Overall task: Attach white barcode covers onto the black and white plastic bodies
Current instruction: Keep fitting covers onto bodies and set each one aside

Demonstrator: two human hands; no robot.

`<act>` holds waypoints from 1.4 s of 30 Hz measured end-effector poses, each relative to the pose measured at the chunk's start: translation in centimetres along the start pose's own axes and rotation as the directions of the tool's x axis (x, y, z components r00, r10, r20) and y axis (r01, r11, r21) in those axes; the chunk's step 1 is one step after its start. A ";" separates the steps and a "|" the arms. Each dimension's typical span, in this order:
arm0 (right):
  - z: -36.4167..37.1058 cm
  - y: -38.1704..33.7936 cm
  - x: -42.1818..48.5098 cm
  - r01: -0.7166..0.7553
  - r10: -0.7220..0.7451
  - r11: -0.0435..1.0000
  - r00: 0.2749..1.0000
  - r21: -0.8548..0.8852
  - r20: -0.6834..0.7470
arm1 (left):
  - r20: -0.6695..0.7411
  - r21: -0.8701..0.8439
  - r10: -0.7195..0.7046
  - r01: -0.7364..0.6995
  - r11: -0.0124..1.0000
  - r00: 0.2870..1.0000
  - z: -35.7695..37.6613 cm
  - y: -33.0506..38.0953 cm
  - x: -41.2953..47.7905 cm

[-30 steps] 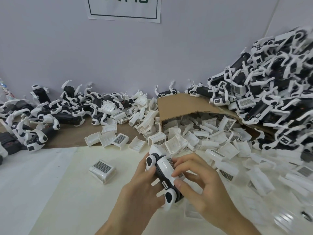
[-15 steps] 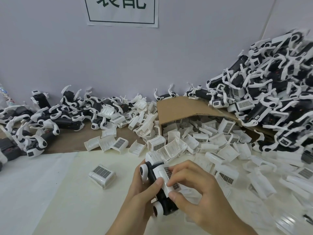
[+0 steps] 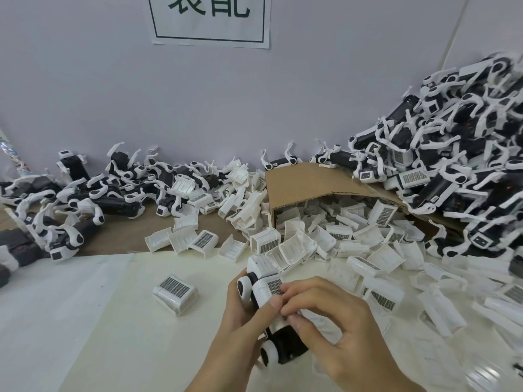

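My left hand (image 3: 240,321) grips a black and white plastic body (image 3: 285,346) from the left, low in the middle of the view. A white barcode cover (image 3: 267,288) lies on top of that body. My right hand (image 3: 331,329) curls over the cover, thumb and fingertips pinching it against the body. One loose barcode cover (image 3: 175,290) lies on the white sheet to the left of my hands.
An open cardboard box (image 3: 311,182) on its side spills several white covers (image 3: 353,244) toward me. Piles of black and white bodies rise at the right (image 3: 452,171) and spread along the back left (image 3: 99,193). A printed sign (image 3: 209,18) hangs on the wall.
The body has turned in my hands so the cover now faces up. My right fingers have moved onto the cover and closed on it. The camera has tipped up slightly.
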State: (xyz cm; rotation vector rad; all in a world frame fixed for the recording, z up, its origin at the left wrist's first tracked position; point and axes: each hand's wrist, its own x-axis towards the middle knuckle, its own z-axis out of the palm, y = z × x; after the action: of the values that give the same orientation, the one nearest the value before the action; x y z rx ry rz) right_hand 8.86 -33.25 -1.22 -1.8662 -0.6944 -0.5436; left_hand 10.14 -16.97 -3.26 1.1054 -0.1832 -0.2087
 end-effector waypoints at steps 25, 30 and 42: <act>0.2 -0.2 -0.2 -0.412 0.386 0.905 0.900 0.109 0.201 | 0.184 -0.225 0.032 0.011 0.974 0.982 -0.3 1.3 -0.6; -0.2 -0.3 -0.2 -0.387 0.362 0.918 0.906 0.085 0.221 | 0.143 -0.200 0.016 0.013 0.980 0.990 -0.7 1.2 -0.5; -0.2 -0.5 -0.1 -0.414 0.379 0.907 0.882 0.074 0.281 | 0.056 -0.107 0.023 -0.017 0.994 0.998 0.0 1.3 -0.7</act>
State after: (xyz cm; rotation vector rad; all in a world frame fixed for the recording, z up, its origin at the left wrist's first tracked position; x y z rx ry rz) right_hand 8.41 -33.29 -0.88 -1.9023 -0.4784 0.0170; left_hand 9.60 -16.24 -2.12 0.9918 -0.2318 -0.2293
